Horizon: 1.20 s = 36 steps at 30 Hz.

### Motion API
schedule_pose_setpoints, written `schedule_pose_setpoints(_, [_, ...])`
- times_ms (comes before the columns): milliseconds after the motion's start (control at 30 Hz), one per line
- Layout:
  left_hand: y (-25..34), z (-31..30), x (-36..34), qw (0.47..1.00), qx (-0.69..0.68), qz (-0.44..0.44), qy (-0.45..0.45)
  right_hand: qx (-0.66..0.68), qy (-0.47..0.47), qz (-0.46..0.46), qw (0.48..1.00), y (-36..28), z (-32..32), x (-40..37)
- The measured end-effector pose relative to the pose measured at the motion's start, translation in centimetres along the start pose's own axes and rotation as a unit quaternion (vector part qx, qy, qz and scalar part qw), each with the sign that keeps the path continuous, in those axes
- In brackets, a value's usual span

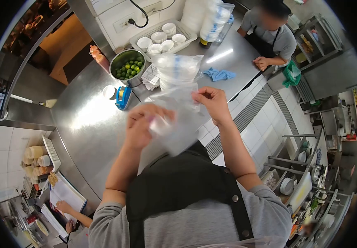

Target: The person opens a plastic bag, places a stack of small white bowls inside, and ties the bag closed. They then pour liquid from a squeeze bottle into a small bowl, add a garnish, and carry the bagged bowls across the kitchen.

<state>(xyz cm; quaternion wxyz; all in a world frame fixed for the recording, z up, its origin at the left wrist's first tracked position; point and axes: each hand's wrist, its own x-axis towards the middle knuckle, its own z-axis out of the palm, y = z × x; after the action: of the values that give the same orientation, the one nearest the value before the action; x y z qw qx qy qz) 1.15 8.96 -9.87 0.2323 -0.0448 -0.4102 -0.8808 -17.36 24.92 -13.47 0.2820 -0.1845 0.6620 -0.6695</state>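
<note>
A clear plastic bag (182,134) hangs between my two hands, above the front edge of the steel counter. My right hand (215,103) pinches the bag's upper right edge between thumb and fingers. On the other side, my left hand (141,124) is closed, its fingers curled at the bag and blurred by motion. A small whitish thing (160,125) shows at the left fingers, too smeared to name. Just beyond the bag stands a plastic-wrapped stack of white containers (177,68). A blue tape dispenser (123,97) sits near my left hand.
The steel counter (77,111) carries a metal pot (116,80) of green limes, orange-capped bottles (97,57), a basket (191,36) of white cups and a blue cloth (219,74). A co-worker (269,33) stands at the far right; another person's hand (64,206) is by papers, lower left.
</note>
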Motion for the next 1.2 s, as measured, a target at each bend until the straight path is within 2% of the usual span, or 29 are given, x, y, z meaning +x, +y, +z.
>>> schedule_pose_setpoints(100, [-0.9, -1.2, 0.0, 0.955, 0.231, -0.098, -0.157, 0.003, -0.016, 0.001, 1.0, -1.2, 0.1, -0.2])
schedule_pose_setpoints(200, [-2.0, 1.6, 1.7, 0.893, 0.422, -0.158, -0.015, 0.0, -0.055, 0.007, 0.998, -2.5, 0.3, -1.0])
schedule_pose_setpoints(233, [-3.2, 1.1, 2.2, 0.896, 0.439, -0.069, -0.011, -0.003, -0.075, 0.01, 0.997, -2.7, 0.5, -1.4])
schedule_pose_setpoints(367, [-4.0, 0.5, 2.7, 0.886, 0.463, -0.03, -0.013, -0.063, -0.131, -0.07, 0.987, -0.6, 1.8, -2.1])
schedule_pose_setpoints(433, [-3.7, -0.2, 2.8, 0.876, 0.479, -0.049, -0.029, -0.043, -0.168, -0.022, 0.985, -2.1, 1.7, -2.6])
schedule_pose_setpoints(467, [-3.3, -0.5, 2.6, 0.866, 0.491, -0.087, -0.031, -0.033, -0.185, 0.003, 0.982, -2.6, 1.4, -2.8])
schedule_pose_setpoints(533, [-1.5, -0.5, 2.3, 0.842, 0.513, -0.163, -0.037, -0.109, -0.134, -0.013, 0.985, -1.6, -0.4, -2.2])
schedule_pose_setpoints(633, [-1.0, -2.5, 1.7, 0.827, 0.526, -0.184, -0.07, -0.259, -0.028, -0.08, 0.962, -1.9, -2.6, -1.0])
schedule_pose_setpoints(667, [-1.3, -2.5, 1.6, 0.833, 0.521, -0.178, -0.049, -0.315, 0.011, -0.108, 0.943, -2.2, -3.0, -0.9])
schedule_pose_setpoints(733, [-2.0, -2.0, 1.8, 0.844, 0.512, -0.16, -0.005, -0.278, -0.022, -0.09, 0.956, -2.6, -2.7, -0.9])
schedule_pose_setpoints(833, [-3.5, 0.5, 2.5, 0.845, 0.535, -0.015, 0.0, -0.179, -0.095, -0.067, 0.977, -3.6, -1.0, -1.3])
schedule_pose_setpoints(967, [-3.6, 1.4, 3.3, 0.866, 0.501, -0.005, -0.002, -0.121, -0.154, -0.077, 0.978, -3.8, 0.0, -1.8])
schedule_pose_setpoints(1033, [-3.9, -0.1, 3.7, 0.882, 0.471, -0.003, 0.016, -0.115, -0.155, -0.046, 0.98, -3.7, -0.9, -1.5])
schedule_pose_setpoints(1067, [-3.7, -0.8, 3.6, 0.883, 0.468, -0.033, 0.022, -0.112, -0.155, -0.031, 0.981, -3.8, -1.5, -1.3])
schedule_pose_setpoints(1167, [-3.2, -1.8, 3.6, 0.879, 0.465, -0.1, 0.037, -0.249, 0.002, -0.092, 0.964, -3.8, -2.7, -0.9])
schedule_pose_setpoints(1200, [-3.4, -2.0, 3.5, 0.875, 0.472, -0.106, 0.04, -0.261, 0.022, -0.148, 0.954, -4.2, -2.2, -1.2])
